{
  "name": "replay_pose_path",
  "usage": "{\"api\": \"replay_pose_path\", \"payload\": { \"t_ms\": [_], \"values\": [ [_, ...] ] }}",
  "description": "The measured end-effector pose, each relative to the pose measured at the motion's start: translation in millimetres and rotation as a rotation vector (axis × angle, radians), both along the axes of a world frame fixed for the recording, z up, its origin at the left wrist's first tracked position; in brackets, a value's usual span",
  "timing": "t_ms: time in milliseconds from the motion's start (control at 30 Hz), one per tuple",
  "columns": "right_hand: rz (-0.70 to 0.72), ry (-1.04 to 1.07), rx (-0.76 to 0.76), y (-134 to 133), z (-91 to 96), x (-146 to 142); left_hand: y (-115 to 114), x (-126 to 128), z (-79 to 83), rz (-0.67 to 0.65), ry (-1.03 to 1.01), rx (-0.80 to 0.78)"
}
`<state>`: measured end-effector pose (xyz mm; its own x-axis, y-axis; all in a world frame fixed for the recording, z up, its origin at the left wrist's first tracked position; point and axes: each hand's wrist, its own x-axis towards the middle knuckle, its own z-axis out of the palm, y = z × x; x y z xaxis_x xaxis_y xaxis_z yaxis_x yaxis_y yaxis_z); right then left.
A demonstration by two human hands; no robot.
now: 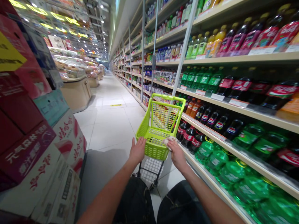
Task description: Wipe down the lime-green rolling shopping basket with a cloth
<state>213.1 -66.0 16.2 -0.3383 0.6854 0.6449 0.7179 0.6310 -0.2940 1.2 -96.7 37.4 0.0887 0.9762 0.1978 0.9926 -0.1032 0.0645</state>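
Observation:
A small lime-green shopping cart [161, 124] stands in a supermarket aisle just ahead of me, its basket empty. My left hand [137, 150] rests on the near left rim of the basket, fingers laid over the edge. My right hand [175, 152] grips the near right rim, and a small white crumpled thing [166, 141] shows at its fingertips. Both forearms reach forward from the bottom of the view, above my dark trousers.
Shelves of soft-drink bottles [233, 124] run along the right, close to the cart. Stacked red and white cartons [42, 149] line the left. The white tiled aisle floor [109, 118] stretches ahead, with display counters [77, 90] at far left.

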Motion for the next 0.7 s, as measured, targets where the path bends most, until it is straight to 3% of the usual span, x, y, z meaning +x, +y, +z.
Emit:
{"api": "replay_pose_path", "payload": {
  "t_ms": [100,267,433,500,567,700],
  "values": [
    [-0.050,0.042,0.015,-2,-7.9,-13,-2,8,-1.2,-0.040,-0.005,0.020],
    [0.036,0.024,0.008,-10,-19.3,-46,-4,17,-3.2,-0.082,0.006,0.021],
    [-0.055,0.074,0.026,11,-16.8,1,2,10,-1.5,-0.080,0.025,0.036],
    [-0.099,0.119,0.027,18,-17.7,8,2,14,-3.3,-0.099,0.015,0.054],
    [-0.090,0.155,0.023,18,-22.4,-7,2,19,-5.5,-0.121,0.007,0.071],
    [0.109,0.133,0.043,10,-34.4,-53,3,22,-9.1,-0.172,0.022,0.081]
  ]
}}
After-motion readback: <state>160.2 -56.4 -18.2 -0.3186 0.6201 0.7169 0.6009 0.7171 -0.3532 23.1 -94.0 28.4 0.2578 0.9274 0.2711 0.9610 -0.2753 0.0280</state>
